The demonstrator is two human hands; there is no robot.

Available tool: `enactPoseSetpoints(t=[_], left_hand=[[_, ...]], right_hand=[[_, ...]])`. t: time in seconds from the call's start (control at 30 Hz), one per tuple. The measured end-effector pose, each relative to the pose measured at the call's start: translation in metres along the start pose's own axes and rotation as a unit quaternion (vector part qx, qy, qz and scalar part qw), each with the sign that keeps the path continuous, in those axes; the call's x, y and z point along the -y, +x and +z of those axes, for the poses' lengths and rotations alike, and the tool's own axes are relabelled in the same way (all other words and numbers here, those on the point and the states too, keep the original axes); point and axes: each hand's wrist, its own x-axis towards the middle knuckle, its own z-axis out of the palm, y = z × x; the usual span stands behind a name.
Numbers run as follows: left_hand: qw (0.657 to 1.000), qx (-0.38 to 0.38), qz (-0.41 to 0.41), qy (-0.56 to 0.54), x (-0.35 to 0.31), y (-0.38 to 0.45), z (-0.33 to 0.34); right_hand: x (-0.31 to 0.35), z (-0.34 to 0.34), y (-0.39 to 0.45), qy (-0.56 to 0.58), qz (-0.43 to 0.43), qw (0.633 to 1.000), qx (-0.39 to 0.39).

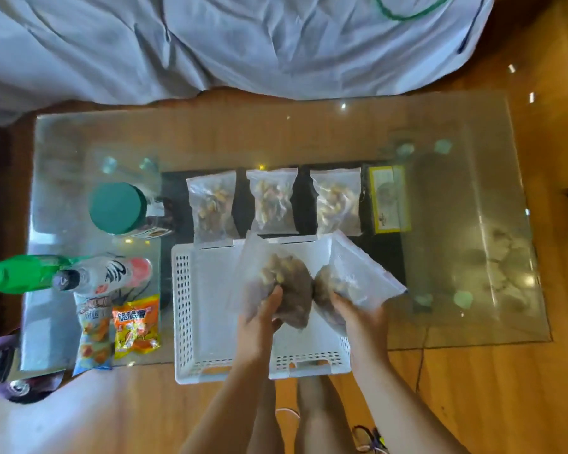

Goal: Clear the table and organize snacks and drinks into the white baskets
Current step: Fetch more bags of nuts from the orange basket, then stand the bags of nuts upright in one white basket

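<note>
A white perforated basket [207, 309] stands on the glass table [276, 132] at its near edge, with nothing lying in it. Over the basket my left hand [263, 317] grips a clear zip bag of nuts [282, 283]. My right hand [358, 317] holds a second clear nut bag [358, 276] beside it. Three more clear snack bags [212, 204], [272, 199], [336, 201] lie in a row just beyond the basket. A yellow-edged box [387, 198] lies to their right.
Left of the basket are a green-lidded jar [117, 208], a green bottle [20, 273] and a white bottle [102, 273] lying down, a blue snack packet [92, 335] and an orange one [136, 326]. A sheet-covered bed [243, 44] lies beyond the table.
</note>
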Motion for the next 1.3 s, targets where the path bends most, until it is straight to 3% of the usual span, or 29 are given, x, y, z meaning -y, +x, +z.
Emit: enactPoseSetpoints(t=[0.27,0.37,0.47,0.53,0.67,0.73,0.87,1.0,1.2,1.3], left_hand=[[0.988,0.001,0.034,0.150,0.045,0.048,0.001],[0.948,-0.048,0.091,0.300,0.039,0.053,0.000],[0.904,-0.049,0.168,0.389,0.022,0.059,0.004],[0.881,-0.036,0.187,0.433,0.010,0.066,0.011],[0.826,-0.007,0.175,0.535,-0.003,0.079,0.024],[0.831,-0.030,0.155,0.533,-0.009,0.083,0.019],[0.865,-0.118,0.133,0.469,-0.018,0.073,0.004],[0.883,-0.011,0.128,0.451,-0.001,0.038,0.026],[0.909,-0.041,0.165,0.380,-0.005,0.020,0.019],[0.904,-0.044,0.175,0.388,-0.002,0.017,0.013]], right_hand=[[-0.048,0.006,0.040,-0.082,-0.044,0.995,-0.027],[-0.043,0.002,0.046,-0.152,-0.091,0.983,-0.053],[-0.030,0.006,0.052,-0.221,-0.144,0.964,-0.018],[-0.025,0.012,0.055,-0.296,-0.173,0.939,0.037],[-0.020,0.017,0.060,-0.448,-0.263,0.847,0.116],[-0.015,0.008,0.066,-0.470,-0.280,0.829,0.112],[-0.010,-0.011,0.070,-0.466,-0.227,0.855,-0.005],[-0.018,0.014,0.040,-0.485,-0.247,0.831,0.112],[-0.005,0.010,0.011,-0.405,-0.277,0.869,0.066],[-0.006,0.009,0.007,-0.399,-0.279,0.872,0.050]])
